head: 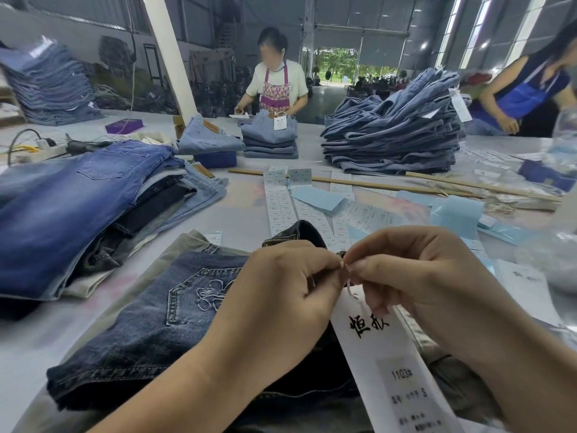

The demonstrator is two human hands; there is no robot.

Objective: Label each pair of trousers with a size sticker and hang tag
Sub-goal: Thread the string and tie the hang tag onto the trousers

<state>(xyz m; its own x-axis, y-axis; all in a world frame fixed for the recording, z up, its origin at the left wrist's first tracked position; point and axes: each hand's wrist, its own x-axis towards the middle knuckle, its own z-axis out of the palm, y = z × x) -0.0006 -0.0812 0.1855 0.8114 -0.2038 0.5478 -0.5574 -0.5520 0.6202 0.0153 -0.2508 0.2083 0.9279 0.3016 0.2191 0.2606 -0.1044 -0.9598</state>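
Here the dark jeans [146, 332] lie flat on the counter [243, 210] under my hands; the white hang tag [384, 354] dangles just below them, my left hand [281, 295] and right hand [415, 276] both pinching its string [351, 287].

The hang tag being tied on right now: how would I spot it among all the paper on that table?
Start at the dark jeans with the embroidered pocket, nearest the camera. Both hands meet above them, pinching a white string. The hang tag dangles from it: long, white, with black brush characters and a size sticker, unlike the flat blue-backed sticker strips.
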